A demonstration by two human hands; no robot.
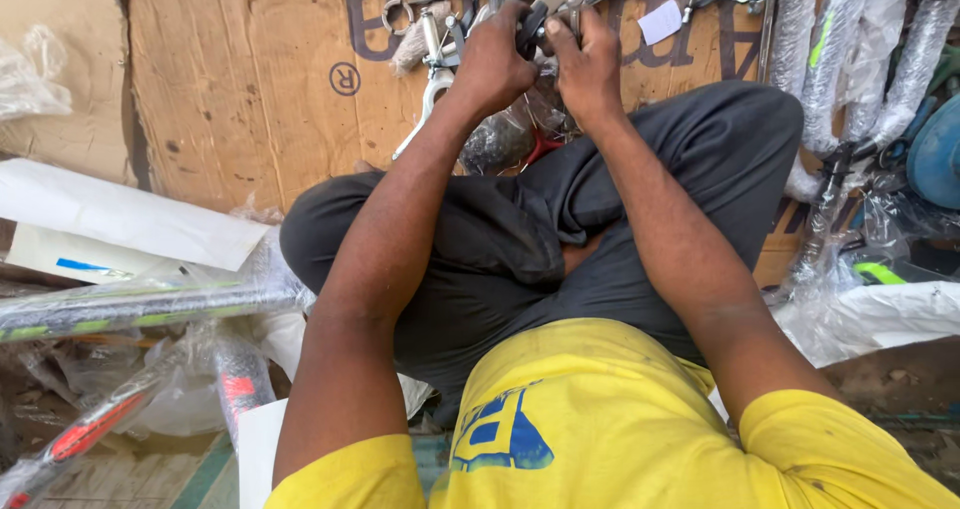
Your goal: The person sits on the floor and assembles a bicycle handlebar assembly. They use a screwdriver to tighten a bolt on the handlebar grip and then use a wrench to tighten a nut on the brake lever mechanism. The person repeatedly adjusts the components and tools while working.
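Both hands far centre: left hand (pixel 492 61) and right hand (pixel 588 64) clamp a small metal fitting (pixel 548 11) over cardboard (pixel 250 89). I judge mid-assembly; next needs steady tightening.

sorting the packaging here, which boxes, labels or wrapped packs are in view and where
Flattened cardboard: under the work, brown with dark print.
White paper tag: top, right of the hands, small, square.
White carton flap: left, flat, with a blue mark.
Plastic-wrapped tubes: top right, clear film over dark metal.
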